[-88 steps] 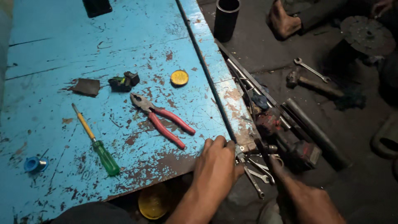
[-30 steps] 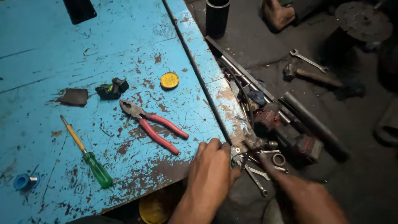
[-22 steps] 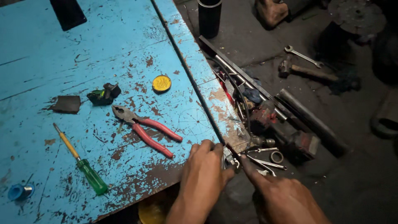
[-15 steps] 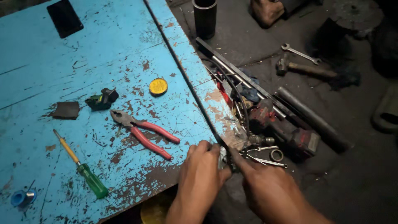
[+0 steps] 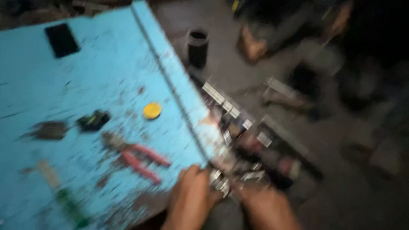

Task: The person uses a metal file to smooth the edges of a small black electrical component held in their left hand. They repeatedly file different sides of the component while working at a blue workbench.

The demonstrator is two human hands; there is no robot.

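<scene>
The whole view is motion-blurred. My left hand (image 5: 191,196) rests with curled fingers at the near right corner of a worn blue table (image 5: 85,81). My right hand (image 5: 265,208) is just right of it, below the table edge. Between the two hands lie small shiny metal parts (image 5: 221,183), and both sets of fingertips touch them. The blur hides what either hand grips. Red-handled pliers (image 5: 140,159) lie on the table just left of my left hand.
On the table are a yellow round cap (image 5: 152,110), a small black part (image 5: 93,120), a dark pad (image 5: 50,130), a green-handled screwdriver (image 5: 64,196) and a black rectangle (image 5: 61,39). Right of the edge lies a pile of metal tools (image 5: 255,140). A black cylinder (image 5: 197,47) and another person's foot (image 5: 251,44) are beyond.
The camera has swung, so the table has shifted and tilted in view and everything is blurred. Both hands have stayed together at the table's corner over the small metal parts.
</scene>
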